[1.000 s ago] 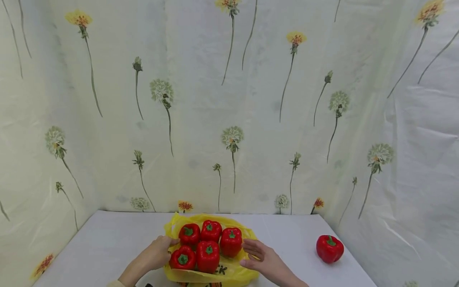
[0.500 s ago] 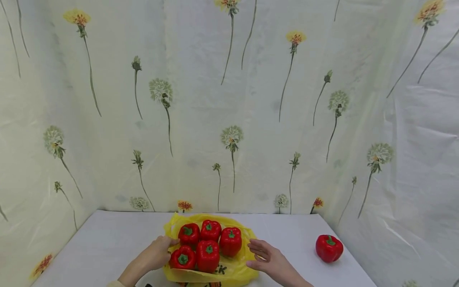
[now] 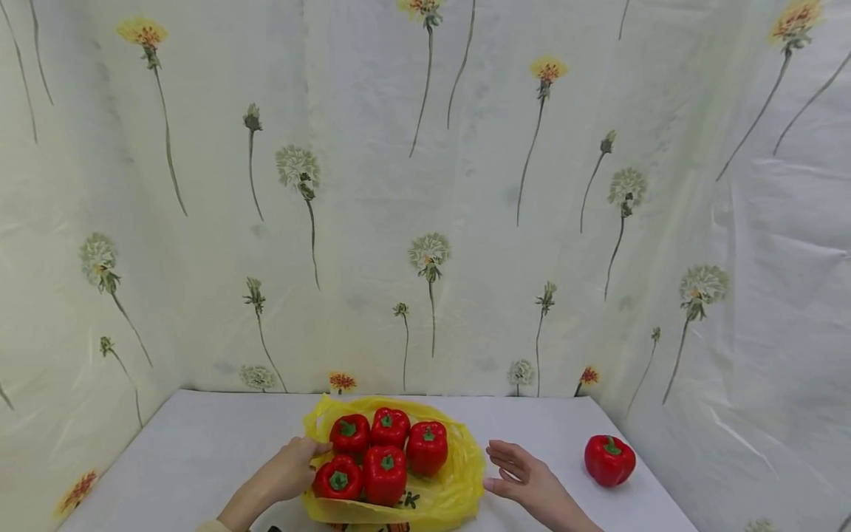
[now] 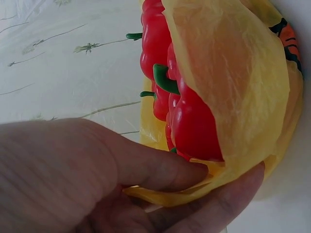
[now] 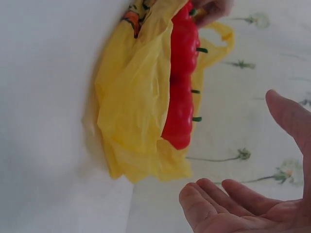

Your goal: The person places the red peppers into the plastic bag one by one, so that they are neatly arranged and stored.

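A yellow plastic bag [image 3: 459, 473] lies with its mouth spread, and several red bell peppers [image 3: 385, 476] with green stems stand inside it. On the bag's left side, my left hand [image 3: 287, 469] pinches the rim; the left wrist view shows the folded yellow film [image 4: 189, 191] between thumb and fingers. My right hand [image 3: 525, 476] is in the air just right of the bag, apart from it. Its fingers are spread from the thumb and hold nothing, as the right wrist view also shows. Another red bell pepper [image 3: 609, 460] sits alone to the right of that hand.
The white tabletop [image 3: 219, 436] carries the bag and the lone pepper. A floral curtain [image 3: 372, 222] hangs along the table's back and both sides. A small dark object [image 3: 274, 529] shows at the bottom edge, beside the left forearm.
My right hand has moved right, from beside the rightmost pepper in the bag to outside the bag's edge. The left hand keeps its place on the rim.
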`<state>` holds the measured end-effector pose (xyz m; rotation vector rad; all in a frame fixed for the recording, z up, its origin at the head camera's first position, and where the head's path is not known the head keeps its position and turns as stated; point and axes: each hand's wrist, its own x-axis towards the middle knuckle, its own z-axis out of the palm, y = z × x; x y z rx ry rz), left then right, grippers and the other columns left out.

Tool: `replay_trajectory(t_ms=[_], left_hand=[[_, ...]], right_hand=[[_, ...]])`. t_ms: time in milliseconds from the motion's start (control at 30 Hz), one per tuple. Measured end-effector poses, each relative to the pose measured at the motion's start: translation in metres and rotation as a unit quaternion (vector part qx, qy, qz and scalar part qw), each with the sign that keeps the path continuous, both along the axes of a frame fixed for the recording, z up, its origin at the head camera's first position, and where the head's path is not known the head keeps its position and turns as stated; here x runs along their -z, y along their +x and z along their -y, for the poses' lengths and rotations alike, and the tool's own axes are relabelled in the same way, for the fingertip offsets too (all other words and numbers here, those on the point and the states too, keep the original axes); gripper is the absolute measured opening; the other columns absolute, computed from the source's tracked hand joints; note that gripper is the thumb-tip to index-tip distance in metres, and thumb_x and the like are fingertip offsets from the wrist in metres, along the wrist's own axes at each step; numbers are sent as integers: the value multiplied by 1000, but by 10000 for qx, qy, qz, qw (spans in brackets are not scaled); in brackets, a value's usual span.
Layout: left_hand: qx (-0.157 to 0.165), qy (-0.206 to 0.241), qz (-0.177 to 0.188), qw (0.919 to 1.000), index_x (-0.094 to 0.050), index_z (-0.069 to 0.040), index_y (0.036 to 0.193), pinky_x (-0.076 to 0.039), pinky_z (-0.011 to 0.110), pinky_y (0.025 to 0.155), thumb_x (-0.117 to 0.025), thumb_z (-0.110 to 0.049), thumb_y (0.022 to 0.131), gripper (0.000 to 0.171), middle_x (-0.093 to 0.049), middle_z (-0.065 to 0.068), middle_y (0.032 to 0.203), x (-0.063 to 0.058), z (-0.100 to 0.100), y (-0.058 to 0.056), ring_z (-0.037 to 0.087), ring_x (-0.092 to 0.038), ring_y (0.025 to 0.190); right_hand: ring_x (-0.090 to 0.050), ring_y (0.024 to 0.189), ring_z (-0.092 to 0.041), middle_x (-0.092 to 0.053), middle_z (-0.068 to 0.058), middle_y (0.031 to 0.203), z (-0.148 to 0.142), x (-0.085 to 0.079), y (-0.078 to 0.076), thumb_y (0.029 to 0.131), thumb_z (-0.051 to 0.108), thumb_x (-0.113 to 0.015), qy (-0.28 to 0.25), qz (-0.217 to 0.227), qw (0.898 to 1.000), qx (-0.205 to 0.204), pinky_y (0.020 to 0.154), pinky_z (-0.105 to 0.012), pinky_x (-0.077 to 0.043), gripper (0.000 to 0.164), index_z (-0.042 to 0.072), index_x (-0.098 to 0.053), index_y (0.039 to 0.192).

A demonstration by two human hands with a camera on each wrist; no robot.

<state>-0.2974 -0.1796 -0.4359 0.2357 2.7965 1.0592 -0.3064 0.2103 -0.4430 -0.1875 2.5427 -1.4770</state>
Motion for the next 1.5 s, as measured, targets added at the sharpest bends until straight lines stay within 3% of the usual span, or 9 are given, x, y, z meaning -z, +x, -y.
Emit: replay_trajectory(t_ms=[100, 300, 667, 1100, 1300, 1500], left_hand=[[-22, -30, 9, 10000, -63, 9, 119, -52, 40, 76, -53, 15, 74, 47, -65, 25, 119, 0, 0, 1, 38, -57, 116], [-84, 17, 72, 9999, -63, 9, 119, -50, 37, 72, -52, 16, 72, 49, -65, 26, 119, 0, 0, 2, 33, -58, 112], [-127, 52, 59, 9999, -63, 8, 119, -50, 35, 71, -52, 15, 73, 48, -65, 26, 119, 1, 0, 1, 27, -58, 101], [-80, 36, 70, 9999, -62, 10, 121, -49, 35, 68, -52, 13, 76, 46, -63, 27, 121, 1, 0, -1, 27, -55, 93], [-15, 86, -22, 10000, -62, 11, 120, -47, 33, 66, -51, 14, 75, 47, -64, 27, 120, 0, 0, -1, 27, -55, 93], [-8, 170, -4, 9999, -61, 12, 120, -44, 31, 58, -50, 15, 75, 47, -63, 29, 121, 1, 1, 0, 29, -52, 90]], right_hand=[[-45, 131, -40, -46, -22, 144, -6, 3, 0, 80, 48, -72, 104, 22, 9999, 110, 96, -40, -50, 84, 4, -40, 143], [-45, 131, -39, -49, -20, 142, -16, 3, -1, 75, 50, -76, 138, -22, 9990, 432, 95, -40, -50, 86, 5, -44, 141], [-42, 134, -39, -46, -19, 145, -37, -17, -2, 72, 51, -77, 105, -238, 9961, 843, 97, -41, -49, 92, 7, -40, 143], [-33, 141, -37, -37, -21, 152, -84, -26, -4, 88, 43, -65, -181, -303, 9960, 821, 100, -38, -47, 78, 5, -31, 147], [-31, 141, -36, -33, -23, 153, -103, -31, -7, 89, 42, -65, 8, -341, 9949, 945, 98, -33, -48, 81, 3, -27, 149], [-29, 142, -39, -28, -25, 154, -116, -34, -10, 86, 53, -63, 193, -144, 9925, 1196, 103, -42, -44, 92, 3, -21, 151]])
